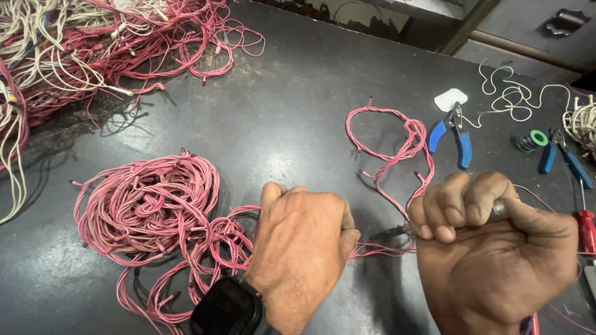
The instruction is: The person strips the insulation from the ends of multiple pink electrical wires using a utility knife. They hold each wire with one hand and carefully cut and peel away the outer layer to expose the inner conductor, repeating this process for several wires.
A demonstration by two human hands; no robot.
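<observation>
At 6 o'clock on the dark table, left hand fisted round pink wires — right hand clenched on a metal tool handle, wires touching its fingers. Big pink coil at 9 o'clock, w/ blue pliers approx 2 o'clock.

Dark grey worktable, glossy under overhead light; grey metal cabinet behind.
</observation>
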